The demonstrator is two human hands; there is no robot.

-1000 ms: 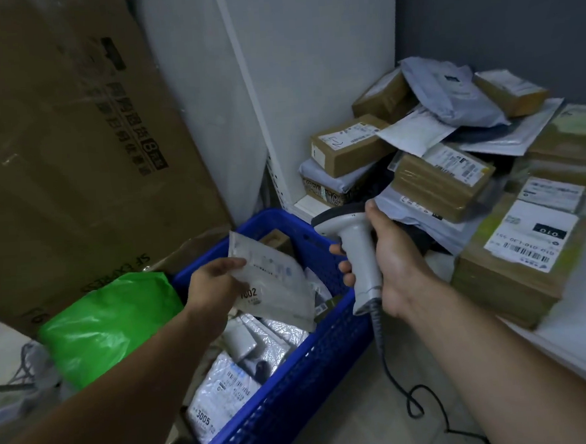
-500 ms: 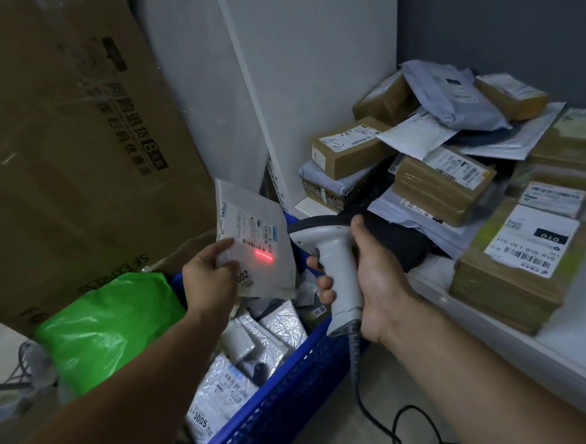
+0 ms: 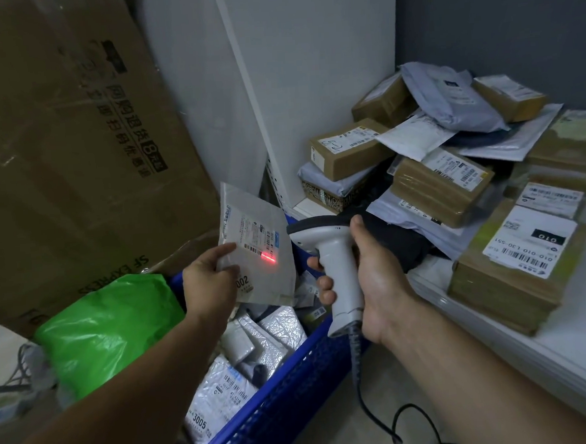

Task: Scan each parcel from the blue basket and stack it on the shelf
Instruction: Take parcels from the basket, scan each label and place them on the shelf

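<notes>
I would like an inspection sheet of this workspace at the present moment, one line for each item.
Surface: white shelf carries a loose pile of boxes and bags.
Job's things: flat parcel held above the blue basket, red scan line on its label; more parcels lie in the basket.
Clutter: green bag left of the basket.
Hands: left hand pinches the flat parcel; right hand grips the scanner.
Cables: scanner cable hangs down to the floor; grey wires at far left.
Surroundings: big cardboard box at left; white panel, grey wall.

Your left hand point(image 3: 208, 288) now has the grey mailer point(image 3: 271, 285) lifted above the blue basket point(image 3: 278, 404), and the scanner point(image 3: 338, 263) throws its red line point(image 3: 268, 259) on the label point(image 3: 251, 233).
</notes>
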